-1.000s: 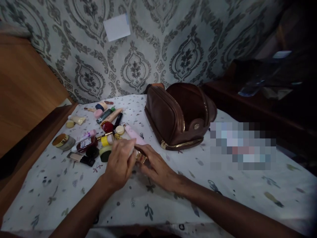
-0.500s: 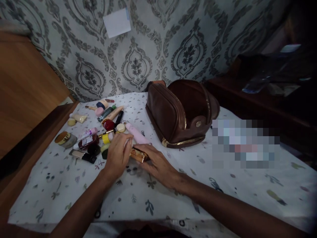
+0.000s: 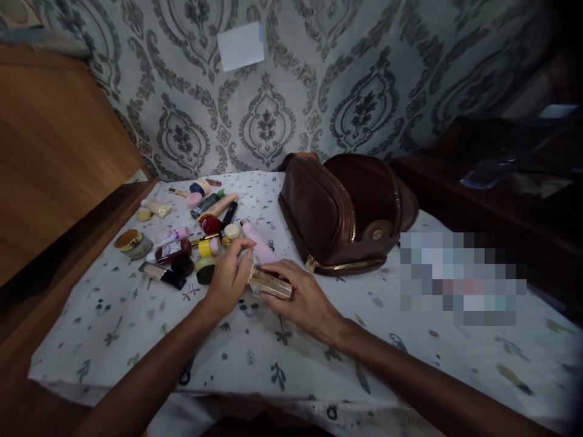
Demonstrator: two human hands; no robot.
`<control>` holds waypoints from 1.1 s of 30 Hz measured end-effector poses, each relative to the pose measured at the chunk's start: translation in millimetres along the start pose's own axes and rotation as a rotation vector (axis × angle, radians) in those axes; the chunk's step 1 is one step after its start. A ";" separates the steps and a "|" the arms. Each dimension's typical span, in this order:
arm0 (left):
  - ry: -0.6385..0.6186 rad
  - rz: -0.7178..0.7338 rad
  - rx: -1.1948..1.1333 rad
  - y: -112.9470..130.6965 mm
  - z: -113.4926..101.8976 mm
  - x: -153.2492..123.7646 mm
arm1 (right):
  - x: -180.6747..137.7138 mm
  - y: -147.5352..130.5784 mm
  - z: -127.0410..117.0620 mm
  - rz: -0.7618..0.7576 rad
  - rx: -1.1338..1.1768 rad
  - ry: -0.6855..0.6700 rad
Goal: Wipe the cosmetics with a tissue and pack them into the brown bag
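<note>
The person's left hand (image 3: 230, 278) and right hand (image 3: 306, 300) are bare. Both forearms are slender and uncovered from the wrists down to the view's lower edge.

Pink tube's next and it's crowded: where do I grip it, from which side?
Pinch the pink tube across its mid-body, coming from above on the bag side: it lies flat, jars crowd its left, and left hand and right hand block its near end.

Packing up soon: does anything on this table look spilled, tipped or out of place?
No spill or damage shows. The brown bag lies with its zip gaping, and the tubes and jars beside it lie scattered at all angles. The right hand holds a gold case.
</note>
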State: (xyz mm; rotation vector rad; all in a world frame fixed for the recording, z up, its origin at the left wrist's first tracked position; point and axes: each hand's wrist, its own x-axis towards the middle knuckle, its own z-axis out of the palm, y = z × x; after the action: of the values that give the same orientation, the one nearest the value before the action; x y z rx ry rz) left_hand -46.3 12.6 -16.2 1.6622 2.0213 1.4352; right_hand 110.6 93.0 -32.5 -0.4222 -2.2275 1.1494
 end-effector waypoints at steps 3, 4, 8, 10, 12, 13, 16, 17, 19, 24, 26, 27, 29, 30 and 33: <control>0.003 0.005 -0.005 -2.7 2.8 -3.1 | 2.3 -9.7 -8.3 -0.007 -0.097 -0.047; 0.003 -0.001 -0.017 -2.9 3.5 -3.6 | 3.1 -12.9 -11.0 -0.014 -0.131 -0.074; 0.012 -0.016 -0.055 0.5 5.6 -5.6 | 4.2 -18.3 -16.6 -0.040 -0.191 -0.104; 0.017 -0.006 -0.058 3.3 6.1 -7.3 | 3.3 -16.1 -16.3 -0.022 -0.157 -0.067; 0.018 0.022 -0.039 5.2 6.6 -9.2 | 1.9 -11.5 -14.9 0.018 -0.092 -0.018; 0.013 0.042 -0.022 5.7 6.7 -9.9 | 1.1 -8.6 -14.1 0.043 -0.053 0.007; -0.041 0.113 0.039 5.1 7.0 -10.5 | -1.7 2.1 -12.3 0.121 0.072 0.087; -0.065 0.130 0.056 4.5 7.1 -10.2 | -2.6 5.8 -12.0 0.151 0.113 0.112; -0.105 0.136 0.084 2.9 7.3 -9.2 | -4.4 12.3 -11.9 0.213 0.190 0.147; -0.135 0.070 0.094 -2.4 8.0 -6.9 | -6.8 17.9 -10.4 0.253 0.295 0.168; -0.107 0.075 0.102 -4.3 8.0 -6.5 | -6.7 16.8 -8.9 0.241 0.326 0.150; -0.089 0.084 0.111 -4.8 8.0 -6.6 | -6.5 16.1 -8.3 0.233 0.344 0.136; -0.054 0.129 0.143 -4.9 7.8 -7.3 | -6.6 14.7 -7.9 0.205 0.362 0.109; -0.043 0.166 0.169 -4.4 7.6 -7.8 | -6.8 14.0 -8.2 0.187 0.350 0.103; -0.012 0.314 0.276 -1.7 6.6 -9.9 | -8.3 11.5 -10.2 0.124 0.263 0.087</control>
State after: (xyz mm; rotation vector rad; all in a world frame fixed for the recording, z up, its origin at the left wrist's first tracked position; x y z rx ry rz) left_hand -39.6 8.3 -25.1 2.1776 2.1029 1.2680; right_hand 123.6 101.7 -40.2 -0.4950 -1.9648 1.4381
